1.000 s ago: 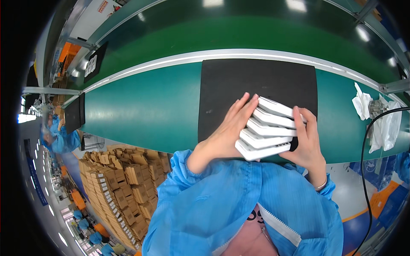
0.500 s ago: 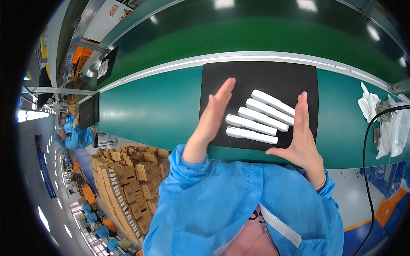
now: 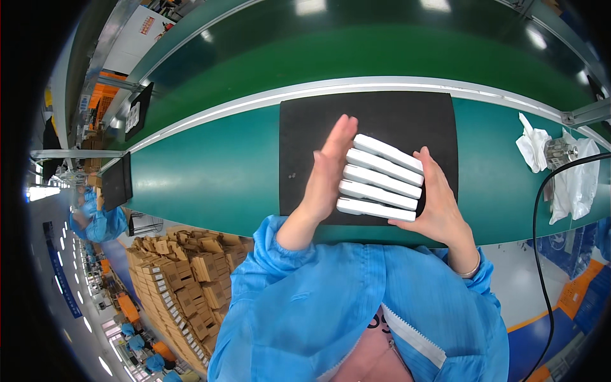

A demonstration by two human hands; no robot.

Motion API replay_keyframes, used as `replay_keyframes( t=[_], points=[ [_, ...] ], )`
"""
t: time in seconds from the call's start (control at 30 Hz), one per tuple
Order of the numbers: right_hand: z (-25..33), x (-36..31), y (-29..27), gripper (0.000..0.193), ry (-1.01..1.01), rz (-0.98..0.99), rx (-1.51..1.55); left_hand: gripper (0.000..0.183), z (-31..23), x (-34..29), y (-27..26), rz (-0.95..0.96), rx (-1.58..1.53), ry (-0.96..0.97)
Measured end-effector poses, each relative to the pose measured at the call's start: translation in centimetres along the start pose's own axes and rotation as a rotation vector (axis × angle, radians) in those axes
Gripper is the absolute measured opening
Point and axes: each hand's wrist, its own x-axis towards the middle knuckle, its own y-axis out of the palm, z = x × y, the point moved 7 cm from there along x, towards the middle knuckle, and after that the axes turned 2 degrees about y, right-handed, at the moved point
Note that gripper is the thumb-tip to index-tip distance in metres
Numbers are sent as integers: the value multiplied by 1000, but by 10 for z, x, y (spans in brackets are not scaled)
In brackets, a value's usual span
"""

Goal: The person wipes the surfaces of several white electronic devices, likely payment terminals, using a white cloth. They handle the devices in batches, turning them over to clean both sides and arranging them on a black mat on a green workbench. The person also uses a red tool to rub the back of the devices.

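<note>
Several long white plastic pieces (image 3: 382, 172), like slim device housings, lie side by side on a black mat (image 3: 414, 114). They slant slightly down to the right, with narrow gaps between them. My left hand (image 3: 329, 169) is upright at their left ends, its fingers straight and together, a little blurred. At the right ends my right hand (image 3: 438, 200) has its fingers stretched out and its thumb spread below the nearest piece. Its palm side touches or nearly touches those ends. Neither hand is wrapped round a piece.
The mat lies on a green bench (image 3: 203, 172) with a pale rail (image 3: 369, 83) behind. White plastic bags (image 3: 576, 184) and a black cable (image 3: 540, 254) are at the right. Stacked cardboard boxes (image 3: 184, 280) stand left below the bench; a co-worker in blue (image 3: 102, 216) is farther left.
My hands have come closer together on either side of the white pieces. The fanned pieces are now more evenly lined up and closer to each other. The whole view has shifted slightly.
</note>
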Motion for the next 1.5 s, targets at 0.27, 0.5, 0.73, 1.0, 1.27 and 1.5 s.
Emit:
replay_keyframes(
  t=[0.27, 0.5, 0.73, 1.0, 1.27, 1.5],
  points=[
    [58, 37, 1, 129, -304, -45, 65, 109, -83, -27, -16, 343, 624, 497],
    [105, 83, 42, 140, -393, 135, 40, 120, -94, -42, -63, 382, 920, 392],
    [-9, 89, 10, 84, 6, 26, -926, 110, -39, -81, -112, 142, 869, 179],
    [-33, 44, 17, 79, 165, 25, -945, 107, -26, -87, -102, -134, 836, 145],
    [5, 37, 17, 76, 23, -35, -361, 125, -25, -82, -56, -372, 1123, 176],
    [52, 22, 43, 139, -209, 4, -292, 126, -30, -100, -21, -38, 1044, 390]
  ],
)
